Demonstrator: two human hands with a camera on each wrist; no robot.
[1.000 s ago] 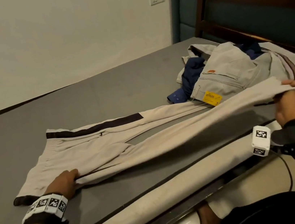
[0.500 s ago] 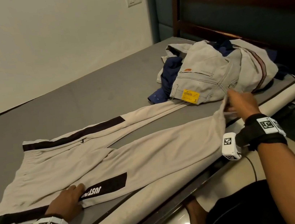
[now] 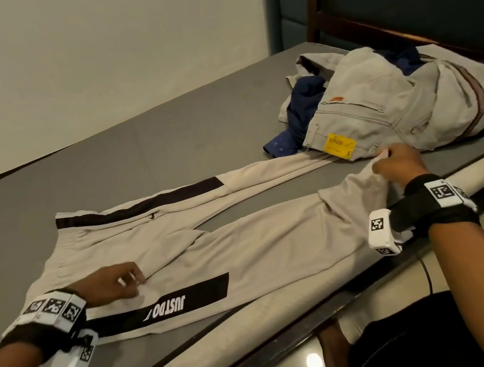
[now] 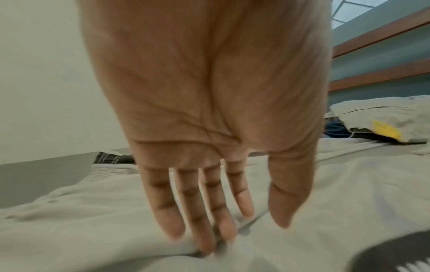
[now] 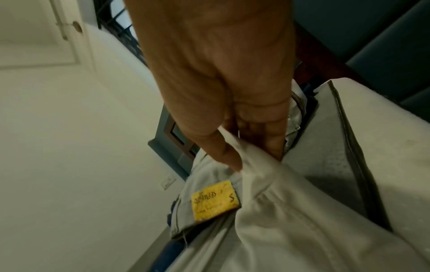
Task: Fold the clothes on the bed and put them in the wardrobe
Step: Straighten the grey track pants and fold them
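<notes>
**Desk:** What does the cloth demand of the 2 hands?

**Photographer:** On the left of the head view, the left hand (image 3: 110, 284) lies with fingers (image 4: 204, 220) straight and slightly spread, their tips pressing the beige track pants (image 3: 183, 263) near the crotch seam and gripping nothing. The fabric looks thin, soft and light; it wrinkles under those fingertips and would likely slide on the grey bed (image 3: 134, 136) unless pinned. I judge the waistband and the hems to be the sound places to take hold, since the mid-leg would only sag.

**Desk:** And the garment itself?

**Photographer:** It lies flat across the near half of the mattress, waistband to the left, 2 legs running right in a narrow V. A black band crosses each leg; the nearer one carries white lettering.

**Desk:** The far end?

**Photographer:** The right hand (image 3: 396, 163) is clamped on the nearer leg's hem, thumb (image 5: 223, 152) and fingers pinching a bunched fold, the cloth there raised slightly off the bed. Just beyond it sits a heap of unfolded clothes: pale grey jeans (image 3: 378, 102) with a yellow tag (image 3: 339, 145), over a navy garment (image 3: 302, 109). The far leg's end runs under that heap, so a tug could drag it. No wardrobe is in view.
</notes>
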